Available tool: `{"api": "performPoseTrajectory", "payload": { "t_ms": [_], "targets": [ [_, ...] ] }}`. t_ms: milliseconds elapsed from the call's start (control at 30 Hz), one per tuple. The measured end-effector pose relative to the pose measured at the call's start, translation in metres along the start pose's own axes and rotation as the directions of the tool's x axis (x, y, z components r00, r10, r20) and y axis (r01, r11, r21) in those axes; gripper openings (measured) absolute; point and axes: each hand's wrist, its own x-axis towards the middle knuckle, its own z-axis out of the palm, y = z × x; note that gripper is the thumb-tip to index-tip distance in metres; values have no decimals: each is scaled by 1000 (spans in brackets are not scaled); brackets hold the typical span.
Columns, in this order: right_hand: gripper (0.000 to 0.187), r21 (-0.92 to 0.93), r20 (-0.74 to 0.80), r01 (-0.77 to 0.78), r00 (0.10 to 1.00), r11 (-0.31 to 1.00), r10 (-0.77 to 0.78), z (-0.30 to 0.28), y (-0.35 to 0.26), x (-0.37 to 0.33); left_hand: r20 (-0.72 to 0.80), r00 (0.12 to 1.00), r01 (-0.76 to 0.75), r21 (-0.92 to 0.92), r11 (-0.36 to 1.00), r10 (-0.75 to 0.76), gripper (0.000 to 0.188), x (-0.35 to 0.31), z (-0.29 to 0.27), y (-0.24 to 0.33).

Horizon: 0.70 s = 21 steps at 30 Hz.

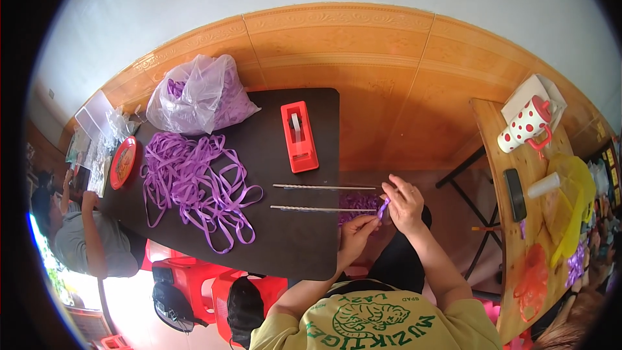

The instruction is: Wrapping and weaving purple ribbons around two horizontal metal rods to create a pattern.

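Two thin metal rods, the far rod (324, 186) and the near rod (317, 209), lie parallel across the table's right edge, their ends sticking out past it. At the near rod's free end is a short piece of shiny purple ribbon (383, 207). My left hand (357, 232) pinches the ribbon from below, thumb and fingertips together. My right hand (404, 203) closes on its upper part beside the rod tips, with the other fingers bent. A large tangle of purple ribbon (194, 181) lies on the dark table (285, 246) to the left.
On the table are a red tape dispenser (300, 137), a plastic bag (201, 94) of purple ribbon and a red plate (123, 162). A wooden table (518, 220) at right holds a dotted tumbler (526, 123), phone (515, 194) and yellow bag (573, 201). Another person (97, 240) sits far left.
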Motion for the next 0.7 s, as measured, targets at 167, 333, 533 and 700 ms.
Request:
{"api": "performPoseTrajectory", "payload": {
  "t_ms": [167,333,533,700],
  "targets": [
    [36,-26,-19,111,994,994,-111,10,5,32,21,1000,-5,-102,995,7,15,10,2,10],
    [36,16,37,170,985,985,-171,25,10,50,-6,1000,14,-209,978,-15,13,14,4,9],
    [34,120,76,164,982,979,-174,40,12,48,-190,981,-65,-198,978,27,6,8,10,14],
    [30,412,206,-113,978,904,28,61,9,26,-298,948,-109,26,994,112,2,4,4,10]
  ]
}}
